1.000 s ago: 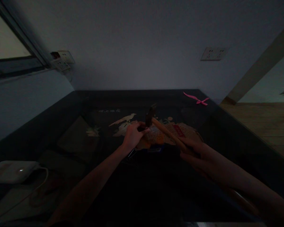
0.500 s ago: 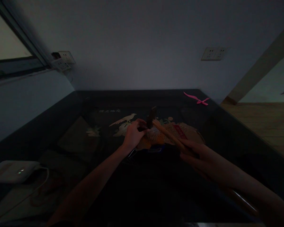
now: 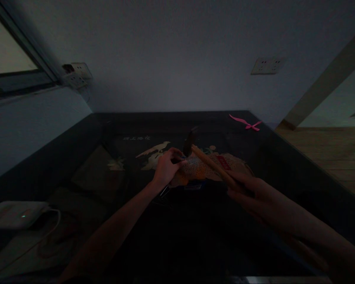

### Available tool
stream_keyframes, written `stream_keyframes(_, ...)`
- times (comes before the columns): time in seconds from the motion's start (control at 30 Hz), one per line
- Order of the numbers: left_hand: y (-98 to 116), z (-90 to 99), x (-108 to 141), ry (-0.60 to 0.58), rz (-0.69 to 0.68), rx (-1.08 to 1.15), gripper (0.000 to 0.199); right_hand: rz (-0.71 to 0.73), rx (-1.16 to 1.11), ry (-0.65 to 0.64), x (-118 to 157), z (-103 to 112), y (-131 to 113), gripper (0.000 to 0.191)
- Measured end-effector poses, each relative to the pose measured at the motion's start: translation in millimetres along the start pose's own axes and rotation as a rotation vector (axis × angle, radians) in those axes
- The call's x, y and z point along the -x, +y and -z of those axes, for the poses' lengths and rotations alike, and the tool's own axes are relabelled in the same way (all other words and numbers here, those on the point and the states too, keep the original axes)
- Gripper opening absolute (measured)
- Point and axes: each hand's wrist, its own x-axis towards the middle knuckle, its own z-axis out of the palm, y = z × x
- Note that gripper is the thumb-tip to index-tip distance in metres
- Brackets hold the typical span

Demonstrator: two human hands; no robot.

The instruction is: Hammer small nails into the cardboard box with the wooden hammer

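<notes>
A hammer (image 3: 208, 161) with a wooden handle and a dark head is gripped by my right hand (image 3: 250, 189), fingers wrapped round the handle. The hammer head is just beside the fingertips of my left hand (image 3: 166, 166). My left thumb and fingers are pinched together over the left part of a flat, uneven piece (image 3: 208, 167) with a speckled pattern, orange patches and a red label. What they pinch is too small and dark to make out. A dark blue item (image 3: 194, 186) shows at the near edge of the speckled piece.
The black table (image 3: 171, 122) has a bird-and-flower picture on its top. A pink ribbon (image 3: 248, 125) lies at the back right. At the left sits a white device (image 3: 17, 215) with a lit light and a cable. Wall sockets (image 3: 266, 66) are behind the table.
The hammer head has risen a little off the speckled piece, and my right hand has shifted slightly with it. My left hand stays at the same spot.
</notes>
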Motion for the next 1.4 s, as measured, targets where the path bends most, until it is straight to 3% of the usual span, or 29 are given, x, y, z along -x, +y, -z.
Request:
stream_keyframes(0.2,-1.8,-0.9,0.2,0.006,0.020,-0.011,0.028,0.007,-0.003,-0.044,-0.3,-1.1,2.7,0.035)
stream_keyframes(0.4,1.3,-0.1,0.4,0.004,0.036,-0.018,0.028,-0.037,-0.006,-0.008,2.5,-0.7,2.3,0.048)
stream_keyframes(0.6,2.0,0.2,0.5,-0.010,0.027,0.006,0.026,0.019,-0.078,0.007,0.1,-2.7,-0.7,0.034)
stream_keyframes(0.8,1.3,0.4,1.2,0.004,-0.001,-0.007,0.024,0.003,-0.083,0.024,2.4,-2.3,0.2,0.044)
stream_keyframes(1.4,2.1,0.1,0.8,0.001,0.017,-0.015,0.024,-0.003,-0.054,0.020,3.1,-8.1,8.4,0.043)
